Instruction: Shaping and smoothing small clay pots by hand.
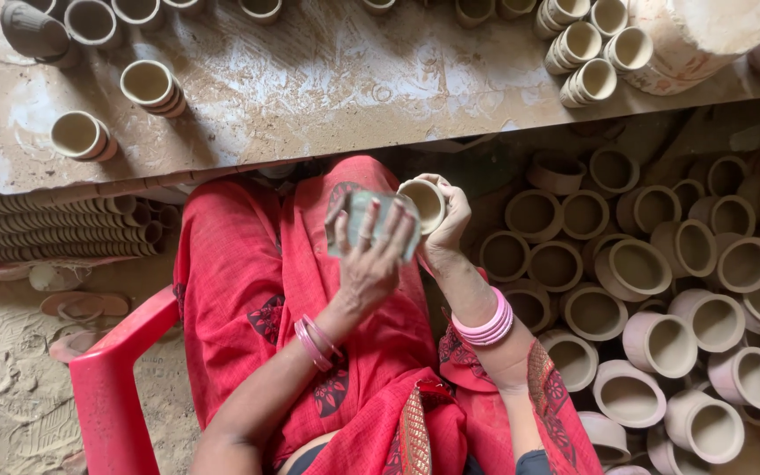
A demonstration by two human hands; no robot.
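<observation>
Two hands raised over red-clad lap, below edge of dusty worktop (pixel 310 88). Right hand (pixel 446 220) gripping one small clay cup (pixel 424 202), fingers curled round its wall, mouth turned toward camera. Left hand (pixel 371 255) pressing a pale folded pad (pixel 367 224) against cup's side, fingers clamped over it. Progress, by judgement: one cup in work; heap of bigger pots (pixel 661 299) on right and nested cup stacks (pixel 54 229) on left, finished or unfinished not distinguishable. Pad material unclear, mostly covered by fingers. Cup's far side hidden. Red chair (pixel 116 378) cut off at lower edge.
</observation>
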